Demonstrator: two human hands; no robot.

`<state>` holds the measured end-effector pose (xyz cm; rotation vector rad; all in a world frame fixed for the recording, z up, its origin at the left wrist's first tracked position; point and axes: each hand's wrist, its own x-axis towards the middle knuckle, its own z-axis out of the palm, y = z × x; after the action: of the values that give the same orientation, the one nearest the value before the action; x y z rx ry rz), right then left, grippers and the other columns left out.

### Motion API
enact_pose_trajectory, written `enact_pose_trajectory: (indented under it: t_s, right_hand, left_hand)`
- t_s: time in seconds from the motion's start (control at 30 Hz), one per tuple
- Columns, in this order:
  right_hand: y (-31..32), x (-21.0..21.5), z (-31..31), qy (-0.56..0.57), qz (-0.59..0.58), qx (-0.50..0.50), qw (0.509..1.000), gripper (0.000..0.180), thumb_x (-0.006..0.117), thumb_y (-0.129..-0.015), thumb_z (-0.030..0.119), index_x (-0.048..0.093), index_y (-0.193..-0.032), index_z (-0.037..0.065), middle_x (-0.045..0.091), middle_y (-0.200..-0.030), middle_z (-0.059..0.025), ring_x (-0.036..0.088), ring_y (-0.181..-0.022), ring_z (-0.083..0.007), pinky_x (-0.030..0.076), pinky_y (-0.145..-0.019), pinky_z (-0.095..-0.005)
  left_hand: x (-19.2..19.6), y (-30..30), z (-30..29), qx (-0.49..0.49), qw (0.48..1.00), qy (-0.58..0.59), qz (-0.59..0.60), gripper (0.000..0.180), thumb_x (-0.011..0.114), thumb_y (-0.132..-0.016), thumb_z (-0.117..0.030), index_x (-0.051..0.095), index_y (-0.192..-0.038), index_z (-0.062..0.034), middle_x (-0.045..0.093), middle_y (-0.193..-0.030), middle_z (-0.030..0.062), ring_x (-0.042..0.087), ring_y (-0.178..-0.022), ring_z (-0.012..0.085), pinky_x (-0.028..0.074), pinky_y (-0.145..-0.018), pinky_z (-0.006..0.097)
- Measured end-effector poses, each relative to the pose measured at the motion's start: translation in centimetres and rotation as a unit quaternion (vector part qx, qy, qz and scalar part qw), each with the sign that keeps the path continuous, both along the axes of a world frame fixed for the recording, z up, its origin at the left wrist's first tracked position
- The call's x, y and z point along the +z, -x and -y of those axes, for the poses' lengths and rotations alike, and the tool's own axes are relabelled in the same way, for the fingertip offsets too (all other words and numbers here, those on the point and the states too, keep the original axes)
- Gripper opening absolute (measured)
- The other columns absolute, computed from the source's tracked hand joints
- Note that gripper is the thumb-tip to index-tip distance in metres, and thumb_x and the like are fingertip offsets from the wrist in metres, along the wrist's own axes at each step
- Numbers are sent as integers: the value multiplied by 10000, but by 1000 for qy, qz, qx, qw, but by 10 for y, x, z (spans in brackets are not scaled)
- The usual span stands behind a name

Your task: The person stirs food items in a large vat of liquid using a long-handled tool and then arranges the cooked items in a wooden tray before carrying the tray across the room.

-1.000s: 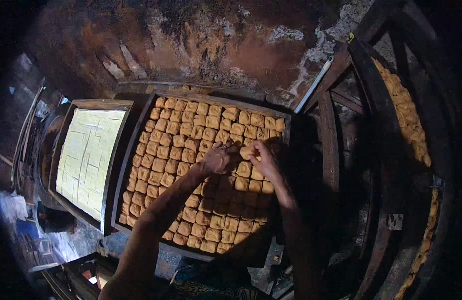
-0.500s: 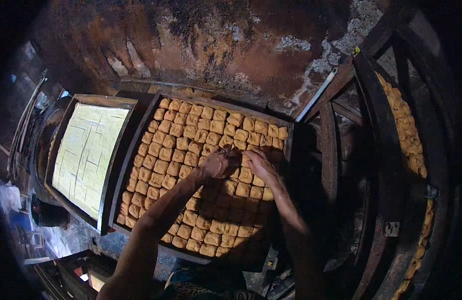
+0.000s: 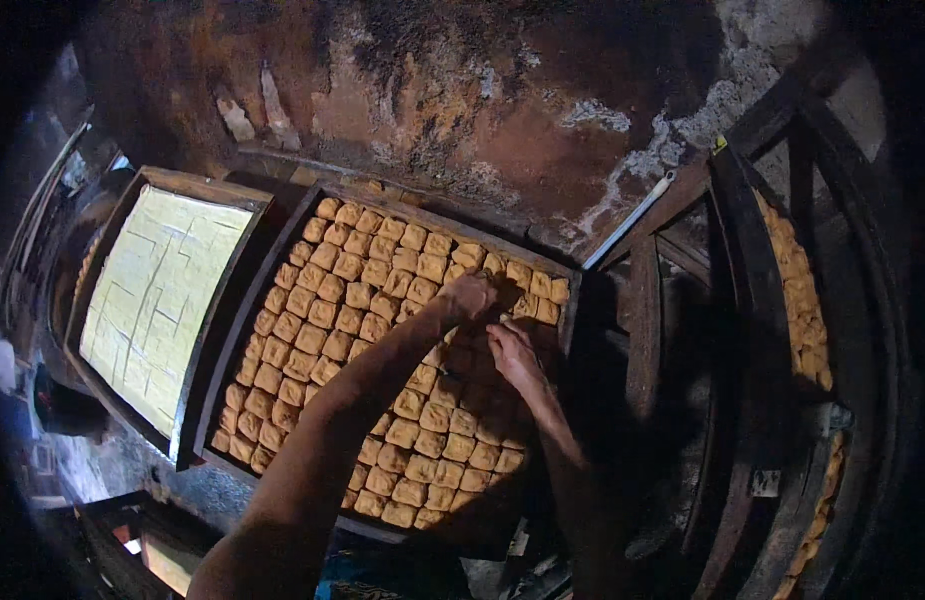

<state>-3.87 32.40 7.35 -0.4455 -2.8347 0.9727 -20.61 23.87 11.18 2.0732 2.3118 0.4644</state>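
Rows of golden-brown, squarish pieces that look like fried tofu [image 3: 304, 302] fill a shallow dark-framed wooden tray [image 3: 244, 330]. My left hand [image 3: 470, 297] reaches over the far right part of the rows, its fingers bent down among the pieces, their tips in shadow. Close by on the near right side is my right hand [image 3: 517, 355], fingers curled together with the tips at the pieces. Whatever either hand grips is hidden by the fingers and the dark. My forearms' shadow covers the tray's right part.
To the left a wooden frame [image 3: 252, 205] holds a pale yellow sheet [image 3: 167, 300] with cut lines. Dark wooden beams [image 3: 644, 320] stand at the right, with more brown pieces [image 3: 797, 290] beyond. A pale tube [image 3: 630, 220] leans by the stained wall [image 3: 432, 100] behind.
Both hands have shifted over the tray; the left moved right and toward the far edge, the right slightly nearer to me. The whole view has tilted a little.
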Motion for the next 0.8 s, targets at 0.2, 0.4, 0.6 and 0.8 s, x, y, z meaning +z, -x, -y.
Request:
enact_pose_trajectory:
  t_s: [0.2,0.4,0.6,0.8]
  right_hand:
    - [31,10,11,-31,92,28,995,268,517,-827,80,556,-1088,32,560,-1085,-177,463,-1097,-339,394,-913,-398]
    - [27,-7,-6,21,122,-117,985,255,496,-836,60,561,-1078,12,568,-1047,-202,523,-1005,-325,418,-875,-398]
    - [9,-31,0,478,34,-296,826,160,512,-858,76,584,-979,1,445,-659,-19,445,-598,-134,386,-533,-259]
    - [12,64,73,-207,-63,-12,976,269,527,-827,90,536,-1074,-16,504,-1122,-168,471,-1035,-316,411,-852,-369]
  left_hand:
    - [-54,31,-11,-16,998,3,-63,389,562,-753,-268,545,-1112,-120,566,-1045,87,515,-987,239,323,-945,436]
    - [-23,6,-26,-67,978,-181,-76,384,558,-762,-257,544,-1125,-131,561,-1069,54,506,-981,229,333,-936,427]
    - [-10,24,49,68,987,-106,101,537,667,-654,-149,507,-1165,-108,508,-1144,89,486,-1035,280,296,-959,446]
    - [2,75,341,355,893,-253,111,376,675,-611,-93,583,-972,-48,587,-1014,157,551,-954,329,434,-797,400]
